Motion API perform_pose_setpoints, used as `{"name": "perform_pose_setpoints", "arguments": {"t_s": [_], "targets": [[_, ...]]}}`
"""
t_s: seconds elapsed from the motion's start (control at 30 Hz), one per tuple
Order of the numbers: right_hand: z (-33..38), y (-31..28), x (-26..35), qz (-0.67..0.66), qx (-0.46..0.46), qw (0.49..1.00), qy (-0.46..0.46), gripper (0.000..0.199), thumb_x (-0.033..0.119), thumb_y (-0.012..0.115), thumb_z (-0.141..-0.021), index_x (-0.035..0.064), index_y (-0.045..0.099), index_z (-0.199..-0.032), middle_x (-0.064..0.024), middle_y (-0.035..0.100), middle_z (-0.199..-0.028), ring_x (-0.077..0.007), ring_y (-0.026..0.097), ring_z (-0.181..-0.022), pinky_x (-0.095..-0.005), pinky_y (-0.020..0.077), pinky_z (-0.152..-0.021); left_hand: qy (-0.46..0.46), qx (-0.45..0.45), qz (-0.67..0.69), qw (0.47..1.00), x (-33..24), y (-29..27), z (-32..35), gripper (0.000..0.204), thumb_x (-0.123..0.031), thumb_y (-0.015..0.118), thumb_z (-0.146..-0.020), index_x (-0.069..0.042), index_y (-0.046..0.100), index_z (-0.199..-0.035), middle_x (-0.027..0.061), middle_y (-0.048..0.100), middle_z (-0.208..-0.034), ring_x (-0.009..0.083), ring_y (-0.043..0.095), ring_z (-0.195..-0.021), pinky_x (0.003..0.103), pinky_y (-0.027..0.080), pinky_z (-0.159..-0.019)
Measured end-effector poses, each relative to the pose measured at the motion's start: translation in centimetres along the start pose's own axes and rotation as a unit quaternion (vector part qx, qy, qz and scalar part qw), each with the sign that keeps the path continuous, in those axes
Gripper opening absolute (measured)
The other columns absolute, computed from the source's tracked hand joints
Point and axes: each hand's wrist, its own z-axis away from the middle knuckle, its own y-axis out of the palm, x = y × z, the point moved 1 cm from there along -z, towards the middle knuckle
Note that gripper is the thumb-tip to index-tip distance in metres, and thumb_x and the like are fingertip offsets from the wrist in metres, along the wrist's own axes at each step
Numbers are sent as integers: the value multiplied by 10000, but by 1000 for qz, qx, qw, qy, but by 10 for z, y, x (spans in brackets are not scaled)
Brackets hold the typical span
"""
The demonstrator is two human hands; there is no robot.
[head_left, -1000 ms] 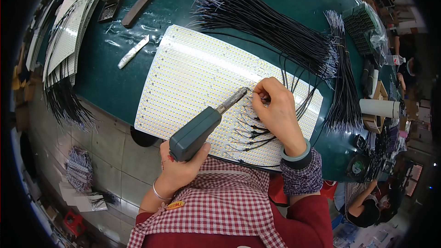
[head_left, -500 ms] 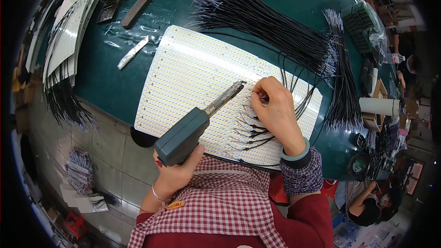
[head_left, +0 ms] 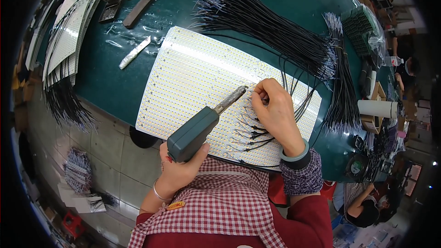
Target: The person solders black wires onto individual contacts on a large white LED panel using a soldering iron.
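I see L hand (head_left: 181, 167) fist-tight on soldering gun (head_left: 202, 126) | R hand (head_left: 275, 112) fingers pinched, prob on thin wire (head_left: 250, 133) | tip at LED panel (head_left: 193, 78)

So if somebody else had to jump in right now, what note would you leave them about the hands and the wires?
Left hand: gripping the grey soldering gun, tip at the white LED panel.
Right hand: pinching a thin black wire at the panel beside the tip.
Done: a row of short wires already sits along the panel under the right hand.
Left: the black wire bundle on the green table is unused.
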Motion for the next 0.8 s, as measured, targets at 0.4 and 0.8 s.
{"name": "perform_pose_setpoints", "arguments": {"t_s": [0.4,0.8], "targets": [[-3,-1,-3,-7,20,1000,5,66,14,627,-791,-19,572,-806,-100,567,-746,-191,562,-635,-300,468,-585,-10,38,-42,998,0,0,-3,162,-22,719,-785,26,662,-928,32,668,-812,59,584,-701,217,465,-607],[-3,0,-2,7,24,1000,6,59,6,622,-789,-21,572,-803,-98,561,-750,-183,559,-638,-292,466,-578,-25,-32,51,998,5,-6,6,236,30,725,-765,26,666,-994,62,681,-869,84,617,-678,231,507,-590]]}}
